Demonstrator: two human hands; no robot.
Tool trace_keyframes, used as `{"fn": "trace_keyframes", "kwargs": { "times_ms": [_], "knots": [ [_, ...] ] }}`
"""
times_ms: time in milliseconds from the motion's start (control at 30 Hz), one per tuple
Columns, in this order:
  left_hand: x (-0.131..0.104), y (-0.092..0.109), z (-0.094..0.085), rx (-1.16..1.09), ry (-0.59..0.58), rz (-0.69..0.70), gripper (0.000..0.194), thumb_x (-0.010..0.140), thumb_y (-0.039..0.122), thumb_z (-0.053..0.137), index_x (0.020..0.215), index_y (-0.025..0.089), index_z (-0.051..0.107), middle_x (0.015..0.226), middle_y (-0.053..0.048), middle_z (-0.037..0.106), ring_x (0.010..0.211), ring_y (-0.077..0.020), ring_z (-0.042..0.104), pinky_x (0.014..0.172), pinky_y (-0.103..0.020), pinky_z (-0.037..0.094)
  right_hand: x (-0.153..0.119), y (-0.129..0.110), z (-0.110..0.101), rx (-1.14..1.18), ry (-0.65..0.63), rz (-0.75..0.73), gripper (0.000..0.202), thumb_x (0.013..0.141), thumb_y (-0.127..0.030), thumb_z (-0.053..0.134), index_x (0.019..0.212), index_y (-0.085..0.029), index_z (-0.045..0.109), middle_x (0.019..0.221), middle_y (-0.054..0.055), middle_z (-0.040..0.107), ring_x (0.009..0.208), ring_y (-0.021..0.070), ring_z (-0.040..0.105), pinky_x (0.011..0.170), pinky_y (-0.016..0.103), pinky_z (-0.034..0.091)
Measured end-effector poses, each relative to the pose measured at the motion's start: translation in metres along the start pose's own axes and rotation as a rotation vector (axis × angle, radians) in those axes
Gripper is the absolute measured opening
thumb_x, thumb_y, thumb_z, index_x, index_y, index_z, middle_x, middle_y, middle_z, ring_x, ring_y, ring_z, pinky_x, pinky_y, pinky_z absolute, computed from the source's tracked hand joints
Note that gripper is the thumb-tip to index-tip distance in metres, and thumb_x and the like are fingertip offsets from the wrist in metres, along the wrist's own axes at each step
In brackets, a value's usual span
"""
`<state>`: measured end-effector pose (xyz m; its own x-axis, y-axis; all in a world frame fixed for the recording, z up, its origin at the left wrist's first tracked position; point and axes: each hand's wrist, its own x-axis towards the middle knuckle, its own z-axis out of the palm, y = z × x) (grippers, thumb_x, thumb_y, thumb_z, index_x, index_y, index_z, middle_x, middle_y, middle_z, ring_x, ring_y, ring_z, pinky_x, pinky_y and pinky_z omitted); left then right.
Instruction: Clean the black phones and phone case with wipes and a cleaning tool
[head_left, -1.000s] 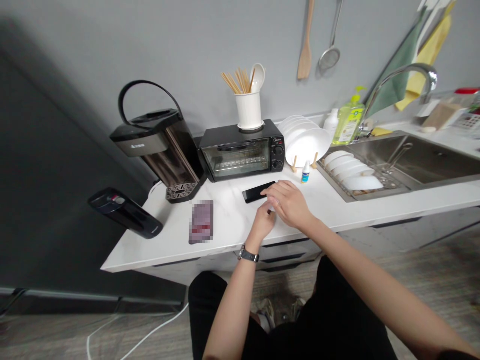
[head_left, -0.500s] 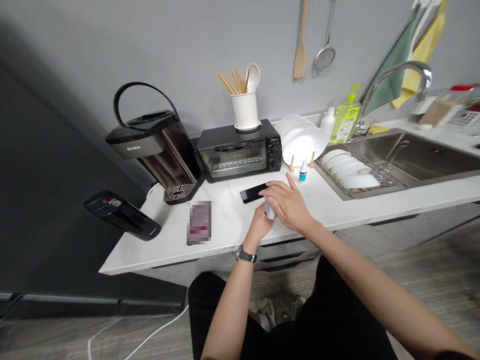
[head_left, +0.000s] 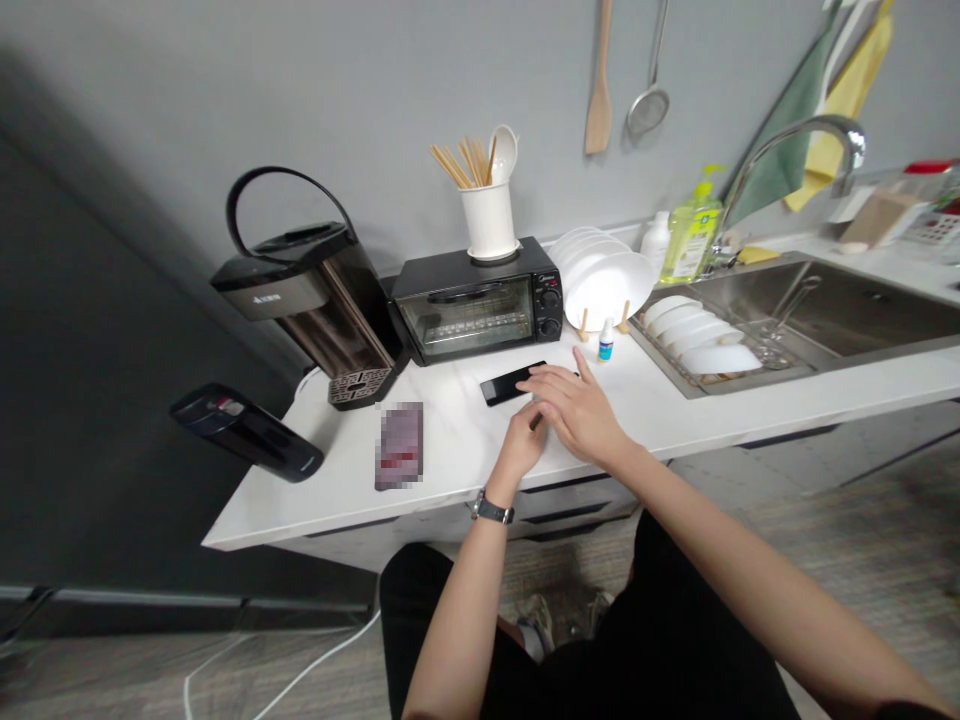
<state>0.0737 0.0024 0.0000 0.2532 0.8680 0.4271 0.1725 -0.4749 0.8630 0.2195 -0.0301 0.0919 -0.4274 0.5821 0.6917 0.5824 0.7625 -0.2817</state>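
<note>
Over the front part of the counter, my left hand [head_left: 523,440] is closed around a small object whose dark edge [head_left: 535,421] shows between my hands; most of it is hidden. My right hand [head_left: 574,408] lies over it from the right, fingers stretched out and thumb raised. Just behind my hands lies a black phone [head_left: 510,384] on the white counter [head_left: 457,420]. A small white bottle with a blue label [head_left: 606,341] stands upright behind my right hand. To the left, a blurred-out purple item [head_left: 400,446] lies flat.
At the back are a black water dispenser [head_left: 322,310], a toaster oven [head_left: 476,310] with a utensil cup [head_left: 489,218], and a plate rack [head_left: 604,290]. A dark bottle-shaped object [head_left: 247,432] is at the left. The sink [head_left: 832,315] with bowls [head_left: 701,340] is at the right.
The pale object between my hands has turned or shifted, and a dark edge now shows instead. My hands have barely moved.
</note>
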Motion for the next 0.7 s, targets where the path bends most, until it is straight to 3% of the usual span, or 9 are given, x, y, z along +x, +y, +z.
{"fn": "trace_keyframes", "kwargs": {
  "times_ms": [167,233,367,433,600,700],
  "knots": [
    [0.002,0.007,-0.001,-0.013,0.003,-0.022,0.028,0.104,0.034,0.052,0.104,0.015,0.073,0.110,-0.010,0.077,0.105,-0.0236,0.071,0.101,-0.035,0.052,0.001,0.035,-0.005,0.089,0.110,0.192,0.046,0.112,-0.036,0.028,0.121,-0.027,0.072,0.120,0.004,0.076,0.129,0.0257,0.060,0.129,0.061,0.019],
    [0.001,0.005,0.000,-0.012,0.013,-0.017,0.028,0.105,0.033,0.052,0.104,0.015,0.073,0.110,-0.010,0.077,0.106,-0.0236,0.071,0.101,-0.035,0.052,0.002,0.030,-0.004,0.098,0.108,0.192,0.044,0.112,-0.036,0.029,0.121,-0.027,0.072,0.120,0.004,0.076,0.130,0.0258,0.060,0.128,0.061,0.020],
    [-0.001,-0.003,0.000,0.004,0.023,0.007,0.027,0.104,0.031,0.052,0.102,0.014,0.072,0.106,-0.013,0.077,0.101,-0.0255,0.070,0.095,-0.037,0.055,0.001,0.000,0.002,0.039,0.033,0.004,0.040,0.111,-0.032,0.032,0.125,-0.025,0.070,0.124,0.005,0.075,0.133,0.0245,0.058,0.131,0.057,0.016],
    [-0.001,-0.003,0.000,0.011,0.021,0.015,0.026,0.102,0.031,0.054,0.100,0.013,0.072,0.104,-0.013,0.076,0.100,-0.0261,0.070,0.094,-0.037,0.055,0.000,-0.004,0.002,0.011,-0.001,-0.061,0.040,0.111,-0.032,0.033,0.126,-0.024,0.069,0.125,0.006,0.074,0.132,0.0240,0.059,0.131,0.055,0.016],
    [0.002,0.008,0.000,-0.031,-0.020,0.011,0.023,0.103,0.031,0.054,0.104,0.016,0.072,0.109,-0.010,0.076,0.105,-0.0236,0.070,0.100,-0.036,0.053,-0.002,0.024,-0.006,0.049,0.064,0.068,0.040,0.111,-0.034,0.031,0.119,-0.027,0.069,0.117,0.003,0.077,0.128,0.0244,0.060,0.130,0.059,0.016],
    [0.002,0.009,-0.001,-0.033,-0.021,0.016,0.022,0.103,0.028,0.054,0.107,0.017,0.072,0.111,-0.009,0.076,0.106,-0.0234,0.069,0.101,-0.036,0.052,-0.002,0.022,-0.006,0.062,0.086,0.111,0.039,0.111,-0.033,0.031,0.117,-0.027,0.069,0.116,0.003,0.077,0.130,0.0246,0.058,0.130,0.059,0.017]
  ]
}}
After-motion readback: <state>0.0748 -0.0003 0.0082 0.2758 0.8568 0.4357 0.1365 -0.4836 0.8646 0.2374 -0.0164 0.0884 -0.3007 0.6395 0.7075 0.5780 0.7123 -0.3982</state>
